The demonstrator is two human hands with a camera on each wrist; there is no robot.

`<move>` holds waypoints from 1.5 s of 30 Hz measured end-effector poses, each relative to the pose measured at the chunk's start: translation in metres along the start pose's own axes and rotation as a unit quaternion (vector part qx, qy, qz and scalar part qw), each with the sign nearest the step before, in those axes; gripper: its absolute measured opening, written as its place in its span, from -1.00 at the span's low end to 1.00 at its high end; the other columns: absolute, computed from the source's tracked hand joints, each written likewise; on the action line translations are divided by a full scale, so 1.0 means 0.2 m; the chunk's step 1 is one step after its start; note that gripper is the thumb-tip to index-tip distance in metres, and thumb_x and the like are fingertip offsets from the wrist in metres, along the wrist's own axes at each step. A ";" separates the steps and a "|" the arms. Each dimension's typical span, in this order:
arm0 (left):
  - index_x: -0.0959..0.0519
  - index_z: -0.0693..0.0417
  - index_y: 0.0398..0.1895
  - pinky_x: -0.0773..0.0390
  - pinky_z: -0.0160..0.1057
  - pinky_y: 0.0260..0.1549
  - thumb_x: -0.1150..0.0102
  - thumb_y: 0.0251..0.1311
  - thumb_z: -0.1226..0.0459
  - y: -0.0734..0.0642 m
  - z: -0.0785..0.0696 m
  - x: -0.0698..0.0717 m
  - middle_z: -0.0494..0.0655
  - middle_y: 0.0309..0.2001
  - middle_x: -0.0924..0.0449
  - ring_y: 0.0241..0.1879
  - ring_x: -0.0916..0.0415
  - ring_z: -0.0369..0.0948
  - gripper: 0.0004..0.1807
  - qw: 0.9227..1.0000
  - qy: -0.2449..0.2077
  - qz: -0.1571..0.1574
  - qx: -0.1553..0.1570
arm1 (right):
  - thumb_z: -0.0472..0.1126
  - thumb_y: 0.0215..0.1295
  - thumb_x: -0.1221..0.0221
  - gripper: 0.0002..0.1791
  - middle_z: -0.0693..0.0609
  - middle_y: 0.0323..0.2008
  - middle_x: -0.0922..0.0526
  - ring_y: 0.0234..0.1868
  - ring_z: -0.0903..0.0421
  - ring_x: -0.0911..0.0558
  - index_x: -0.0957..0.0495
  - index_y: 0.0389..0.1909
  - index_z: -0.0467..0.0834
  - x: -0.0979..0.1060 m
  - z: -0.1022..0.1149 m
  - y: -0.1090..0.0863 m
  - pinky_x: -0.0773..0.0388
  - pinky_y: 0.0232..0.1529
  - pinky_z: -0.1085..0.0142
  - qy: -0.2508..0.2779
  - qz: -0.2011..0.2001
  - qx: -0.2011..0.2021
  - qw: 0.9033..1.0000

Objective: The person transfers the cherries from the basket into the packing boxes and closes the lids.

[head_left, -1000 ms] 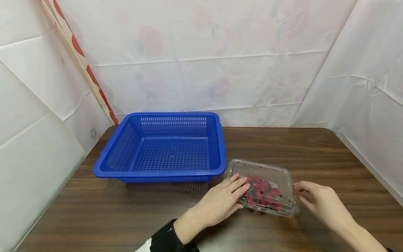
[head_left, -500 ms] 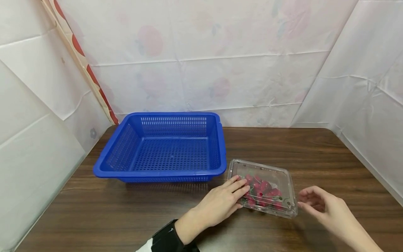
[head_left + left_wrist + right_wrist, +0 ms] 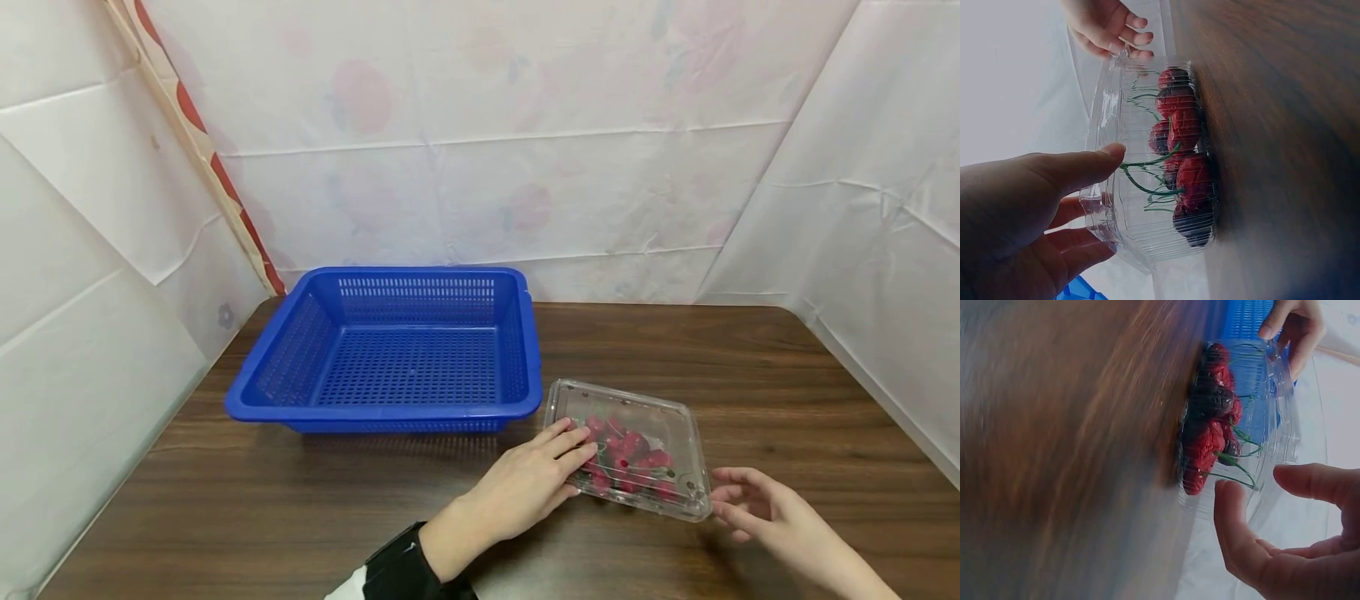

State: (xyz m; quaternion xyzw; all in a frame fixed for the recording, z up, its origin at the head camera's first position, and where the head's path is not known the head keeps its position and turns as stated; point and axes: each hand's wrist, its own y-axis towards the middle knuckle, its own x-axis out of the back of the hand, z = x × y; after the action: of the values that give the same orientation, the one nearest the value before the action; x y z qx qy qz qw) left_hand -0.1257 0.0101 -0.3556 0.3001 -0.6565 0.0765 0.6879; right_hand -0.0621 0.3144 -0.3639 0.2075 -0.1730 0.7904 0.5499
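Observation:
A clear plastic clamshell box (image 3: 660,417) lies on the brown table, holding several dark red cherries (image 3: 633,448) with green stems. My left hand (image 3: 525,482) rests on its left end, fingers stretched over the lid and the thumb (image 3: 1088,167) at the front rim. Just off the box's right end is my right hand (image 3: 776,518), its fingertips close to the lid's edge. In the right wrist view the right thumb and a finger (image 3: 1232,512) stand apart near the rim, with a gap between them.
A blue perforated basket (image 3: 382,414) stands left of the box, with nothing in it. Pale patterned sheets (image 3: 465,192) hang behind and at both sides of the wooden table (image 3: 300,517). A black band (image 3: 408,560) is around the left wrist.
My right hand has come away from the box's right edge and shifted slightly down and right, its fingers spreading. My left hand has stayed on the lid.

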 end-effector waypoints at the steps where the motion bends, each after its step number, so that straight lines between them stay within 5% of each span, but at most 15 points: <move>1: -0.38 0.05 0.15 -0.21 -0.31 0.10 -0.18 0.06 0.12 0.00 0.00 0.00 -0.05 0.19 -0.30 0.21 -0.16 -0.11 -0.45 1.000 0.000 0.000 0.000 | -0.41 0.29 0.10 -0.51 -0.15 -0.21 -0.47 -0.31 0.26 -0.55 0.04 0.00 -0.74 0.01 -0.01 0.00 -0.53 -0.40 0.27 0.040 0.027 -0.001 0.999; 3: -0.38 0.05 0.15 -0.21 -0.31 0.10 -0.19 0.06 0.12 0.00 0.00 0.00 -0.05 0.18 -0.30 0.21 -0.16 -0.11 -0.45 1.000 -0.002 -0.001 0.001 | -0.39 0.33 0.17 -0.51 -0.10 -0.18 -0.48 -0.25 0.17 -0.56 0.10 0.02 -0.73 0.03 -0.04 0.01 -0.53 -0.31 0.24 0.140 0.079 -0.013 0.987; 6: -0.39 0.05 0.15 -0.21 -0.31 0.10 -0.19 0.06 0.13 0.01 0.00 0.00 -0.05 0.18 -0.31 0.21 -0.16 -0.11 -0.46 1.000 -0.004 0.000 0.002 | -0.37 0.38 0.26 -0.56 -0.07 -0.13 -0.49 -0.17 0.06 -0.54 0.06 0.06 -0.67 0.05 -0.06 0.01 -0.49 -0.18 0.21 0.280 0.132 -0.046 0.950; 9: -0.39 0.05 0.14 -0.21 -0.31 0.10 -0.18 0.06 0.13 0.01 0.00 0.00 -0.05 0.18 -0.31 0.21 -0.16 -0.12 -0.46 1.000 -0.006 0.003 0.004 | -0.37 0.39 0.30 -0.65 -0.09 -0.10 -0.48 -0.12 0.03 -0.52 -0.07 0.13 -0.45 0.05 -0.07 0.01 -0.44 -0.09 0.21 0.356 0.154 -0.070 0.919; 18: -0.39 0.05 0.15 -0.21 -0.31 0.10 -0.17 0.08 0.14 0.02 -0.02 0.01 -0.06 0.19 -0.30 0.21 -0.16 -0.12 -0.48 1.000 -0.013 0.005 0.002 | -0.39 0.38 0.34 -0.73 -0.15 -0.10 -0.47 -0.09 0.01 -0.51 -0.14 0.05 -0.25 0.04 -0.09 0.00 -0.42 -0.05 0.22 0.397 0.167 -0.060 0.900; 26: -0.39 0.05 0.14 -0.21 -0.30 0.10 -0.17 0.08 0.15 0.02 -0.03 0.01 -0.06 0.18 -0.30 0.20 -0.18 -0.12 -0.48 1.000 -0.011 0.001 0.000 | -0.40 0.37 0.32 -0.79 -0.13 -0.17 -0.49 -0.14 0.02 -0.53 -0.17 -0.04 -0.23 0.02 -0.10 0.00 -0.44 -0.08 0.22 0.386 0.155 -0.052 0.908; 38: -0.38 0.06 0.15 -0.18 -0.30 0.12 -0.16 0.09 0.14 0.01 -0.03 0.00 -0.05 0.18 -0.31 0.21 -0.17 -0.11 -0.48 1.000 -0.010 0.000 -0.002 | -0.42 0.34 0.26 -0.81 -0.13 -0.24 -0.49 -0.22 0.05 -0.55 -0.12 -0.06 -0.35 0.00 -0.07 0.00 -0.48 -0.16 0.23 0.324 0.110 -0.052 0.938; 45: -0.37 0.10 0.15 -0.15 -0.31 0.13 -0.17 0.08 0.13 0.01 -0.03 0.00 -0.03 0.17 -0.32 0.20 -0.18 -0.10 -0.46 1.000 -0.003 -0.011 -0.007 | -0.36 0.36 0.22 -0.67 -0.15 -0.24 -0.48 -0.25 0.04 -0.56 -0.04 -0.02 -0.55 -0.01 -0.04 0.00 -0.50 -0.22 0.23 0.239 0.078 -0.057 0.966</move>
State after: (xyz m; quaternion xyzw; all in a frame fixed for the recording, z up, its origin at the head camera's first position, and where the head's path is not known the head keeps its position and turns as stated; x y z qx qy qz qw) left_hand -0.1219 0.0150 -0.3549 0.3026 -0.6555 0.0636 0.6890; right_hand -0.0624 0.3168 -0.3709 -0.0340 -0.0970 0.8463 0.5228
